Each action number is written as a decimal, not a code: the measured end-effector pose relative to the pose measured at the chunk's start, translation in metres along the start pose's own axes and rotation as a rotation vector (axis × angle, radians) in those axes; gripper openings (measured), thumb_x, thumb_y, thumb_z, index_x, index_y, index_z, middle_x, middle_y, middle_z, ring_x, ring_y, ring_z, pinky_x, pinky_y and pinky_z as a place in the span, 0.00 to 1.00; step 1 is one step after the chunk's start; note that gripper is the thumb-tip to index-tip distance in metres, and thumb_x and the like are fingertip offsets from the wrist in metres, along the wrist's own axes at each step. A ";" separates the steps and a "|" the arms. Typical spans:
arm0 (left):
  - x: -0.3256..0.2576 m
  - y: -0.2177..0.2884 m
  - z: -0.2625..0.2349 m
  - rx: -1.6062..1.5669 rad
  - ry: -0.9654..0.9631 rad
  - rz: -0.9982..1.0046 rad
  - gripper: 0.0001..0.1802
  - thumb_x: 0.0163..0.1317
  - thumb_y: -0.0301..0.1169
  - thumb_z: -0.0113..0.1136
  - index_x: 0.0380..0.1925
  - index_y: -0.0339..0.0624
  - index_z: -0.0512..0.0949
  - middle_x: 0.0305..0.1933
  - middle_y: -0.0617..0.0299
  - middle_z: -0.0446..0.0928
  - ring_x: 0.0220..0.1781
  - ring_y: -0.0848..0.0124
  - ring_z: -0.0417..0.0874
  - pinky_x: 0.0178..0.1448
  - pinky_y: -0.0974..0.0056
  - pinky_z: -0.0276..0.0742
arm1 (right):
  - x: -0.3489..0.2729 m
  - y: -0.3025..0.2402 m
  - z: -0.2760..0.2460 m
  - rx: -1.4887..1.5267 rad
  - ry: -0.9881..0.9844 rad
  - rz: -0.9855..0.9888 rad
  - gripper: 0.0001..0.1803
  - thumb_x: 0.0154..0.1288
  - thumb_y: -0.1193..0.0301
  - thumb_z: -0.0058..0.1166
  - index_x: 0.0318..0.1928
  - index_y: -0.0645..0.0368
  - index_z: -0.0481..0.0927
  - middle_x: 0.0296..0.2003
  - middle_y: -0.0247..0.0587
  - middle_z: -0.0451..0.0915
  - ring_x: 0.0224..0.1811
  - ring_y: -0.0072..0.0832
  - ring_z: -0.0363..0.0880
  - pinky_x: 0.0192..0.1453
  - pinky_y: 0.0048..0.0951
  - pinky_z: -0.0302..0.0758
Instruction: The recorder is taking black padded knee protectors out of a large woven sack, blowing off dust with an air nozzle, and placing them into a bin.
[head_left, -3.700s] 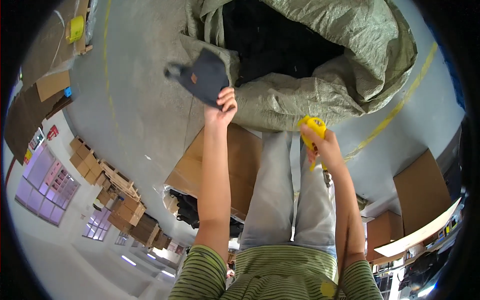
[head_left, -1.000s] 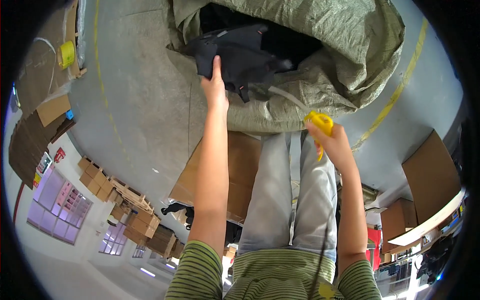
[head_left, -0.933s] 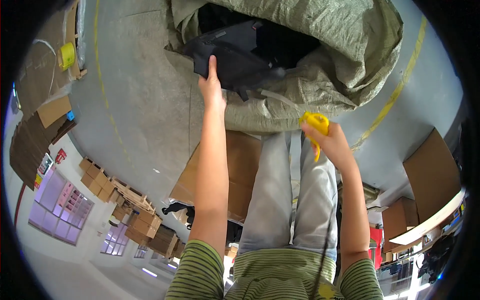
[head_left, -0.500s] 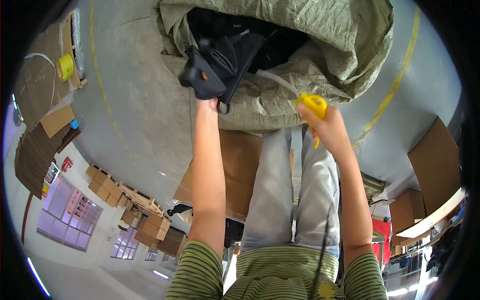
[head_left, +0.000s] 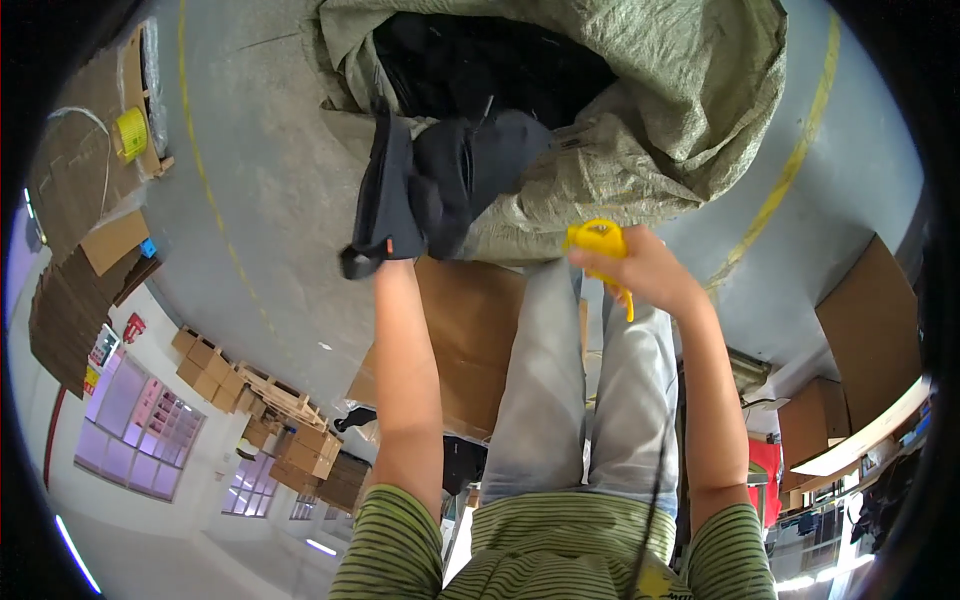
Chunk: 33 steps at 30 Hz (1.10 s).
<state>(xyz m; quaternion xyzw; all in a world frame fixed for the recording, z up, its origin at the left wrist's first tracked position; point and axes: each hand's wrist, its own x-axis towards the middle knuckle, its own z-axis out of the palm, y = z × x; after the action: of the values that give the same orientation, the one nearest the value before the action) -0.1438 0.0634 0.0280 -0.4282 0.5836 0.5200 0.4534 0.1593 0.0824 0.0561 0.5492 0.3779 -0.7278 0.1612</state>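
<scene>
My left hand (head_left: 393,268) holds up a black fabric item (head_left: 470,160) with a small orange tag, at the near left edge of a large woven sack (head_left: 600,180). The fabric covers most of that hand, so its fingers are hidden. My right hand (head_left: 650,268) is closed around a yellow hand tool (head_left: 603,240) with a looped top and a thin prong below. Its exact kind is unclear. This tool is apart from the fabric, over my legs. More black items (head_left: 490,65) fill the sack's open mouth.
A flattened cardboard sheet (head_left: 465,350) lies beside my legs. Stacked cartons (head_left: 207,372) and a wooden pallet (head_left: 280,395) stand at the left. A roll of yellow tape (head_left: 131,135) is at the far left. Cardboard panels (head_left: 875,320) stand on the right.
My left hand has drawn the black item nearer and to the left, partly off the sack's mouth. The right hand has moved slightly left and nearer; the pale strip by the tool no longer shows.
</scene>
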 end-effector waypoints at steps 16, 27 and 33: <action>0.073 -0.027 -0.096 0.827 0.104 0.807 0.22 0.61 0.37 0.57 0.50 0.33 0.72 0.49 0.57 0.77 0.48 0.68 0.78 0.52 0.63 0.73 | -0.007 -0.009 0.024 -0.046 0.042 0.019 0.32 0.51 0.46 0.60 0.29 0.69 0.78 0.18 0.43 0.77 0.19 0.31 0.77 0.29 0.34 0.73; 0.050 -0.008 -0.115 0.361 -0.260 0.222 0.24 0.61 0.43 0.57 0.50 0.38 0.69 0.51 0.59 0.72 0.48 0.62 0.76 0.55 0.60 0.74 | -0.007 -0.005 0.030 -0.222 0.284 -0.002 0.30 0.53 0.47 0.58 0.31 0.69 0.78 0.22 0.47 0.79 0.27 0.40 0.79 0.33 0.37 0.73; 0.008 0.023 -0.249 0.166 -0.053 0.429 0.24 0.61 0.42 0.57 0.52 0.39 0.68 0.52 0.58 0.72 0.50 0.62 0.74 0.57 0.59 0.71 | -0.012 0.012 0.047 -0.192 -0.024 -0.042 0.24 0.56 0.50 0.59 0.28 0.61 0.79 0.20 0.32 0.76 0.21 0.18 0.74 0.25 0.22 0.67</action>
<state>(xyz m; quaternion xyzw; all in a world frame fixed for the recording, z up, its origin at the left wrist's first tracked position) -0.1886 -0.1828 0.0376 -0.2417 0.6898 0.5659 0.3814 0.1393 0.0381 0.0683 0.5143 0.4554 -0.6980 0.2023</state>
